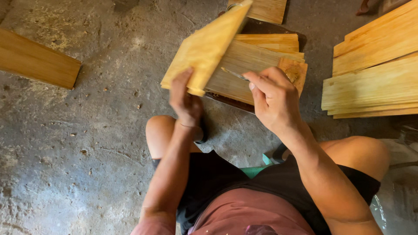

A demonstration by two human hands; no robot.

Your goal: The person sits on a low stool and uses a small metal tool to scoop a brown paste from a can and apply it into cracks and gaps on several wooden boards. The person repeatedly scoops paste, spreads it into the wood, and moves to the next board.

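A thin wood slat (204, 48) is gripped at its near end by the left hand (186, 101), closed around it, and is held tilted up over a low pile of slats (257, 65) on the concrete floor (87, 143) just ahead of the knees. The right hand (275, 99) is closed, its fingers pinched on a thin blade (234, 74) laid against the pile beside the slat. 1 plank (37, 58) lies well apart at left, and a stack of planks (374, 78) at right.
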